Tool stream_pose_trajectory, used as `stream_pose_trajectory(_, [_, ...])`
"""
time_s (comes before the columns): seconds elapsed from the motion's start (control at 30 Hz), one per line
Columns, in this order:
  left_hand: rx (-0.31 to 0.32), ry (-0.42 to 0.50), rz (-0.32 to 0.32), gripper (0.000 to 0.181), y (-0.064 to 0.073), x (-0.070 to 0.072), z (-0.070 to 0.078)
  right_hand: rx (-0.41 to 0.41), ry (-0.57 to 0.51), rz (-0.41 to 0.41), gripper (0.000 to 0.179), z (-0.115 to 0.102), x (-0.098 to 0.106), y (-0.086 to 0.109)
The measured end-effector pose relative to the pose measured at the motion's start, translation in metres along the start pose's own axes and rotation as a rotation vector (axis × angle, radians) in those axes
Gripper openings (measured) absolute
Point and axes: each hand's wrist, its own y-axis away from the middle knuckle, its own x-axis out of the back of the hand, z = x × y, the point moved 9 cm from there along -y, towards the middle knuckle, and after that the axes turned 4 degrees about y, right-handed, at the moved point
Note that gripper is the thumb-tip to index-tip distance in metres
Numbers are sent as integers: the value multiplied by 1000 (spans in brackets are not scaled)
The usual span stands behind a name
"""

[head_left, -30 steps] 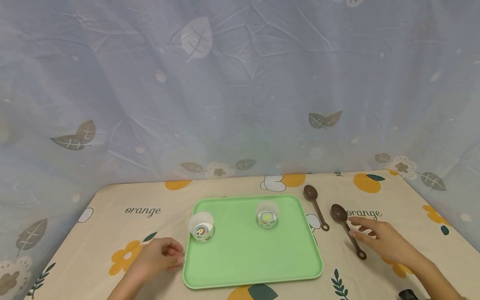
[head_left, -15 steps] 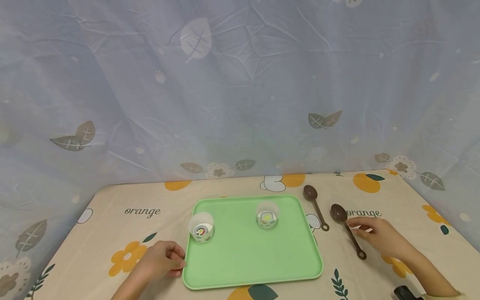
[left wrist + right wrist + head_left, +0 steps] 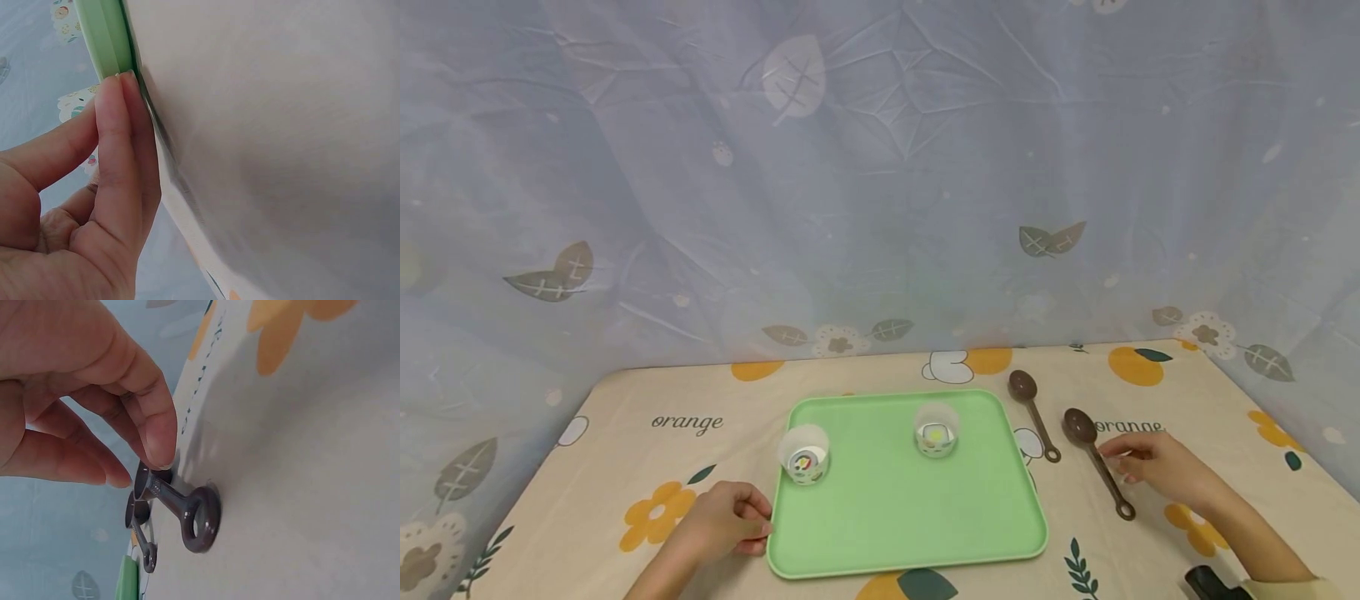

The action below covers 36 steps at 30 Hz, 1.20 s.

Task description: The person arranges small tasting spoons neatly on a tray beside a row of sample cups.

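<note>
My left hand is at the left edge of a light green tray. In the left wrist view, its fairly straight fingertips touch the tray's rim. My right hand hovers beside the nearer brown spoon, thumb and fingers apart around its handle. The right wrist view shows a fingertip overlapping the spoon's neck, with its ring-ended handle lying on the cloth. A second brown spoon lies farther left, next to the tray.
Two small translucent cups with printed patterns are on the tray, one at the left edge and one toward the back right. A patterned cloth covers the table. Behind rises a grey-blue curtain. Something black shows by the right wrist.
My left hand has shifted slightly right and down to the tray's edge. My right hand has come a little closer to the nearer spoon's handle. Tray, cups and spoons have stayed put.
</note>
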Motion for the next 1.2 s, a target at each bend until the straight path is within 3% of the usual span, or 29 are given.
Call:
stream_pose_trajectory(0.53, [0, 3, -12, 11, -1, -1, 0, -132, -39, 1, 21, 14, -5, -4])
stream_pose_trajectory(0.9, [-1, 9, -14, 10, -3, -1, -1, -171, -33, 13, 19, 19, -7, -7])
stream_pose_trajectory(1.2, [4, 4, -17, 10, -2, -2, 0, -152, -51, -8, 18, 17, -8, -7])
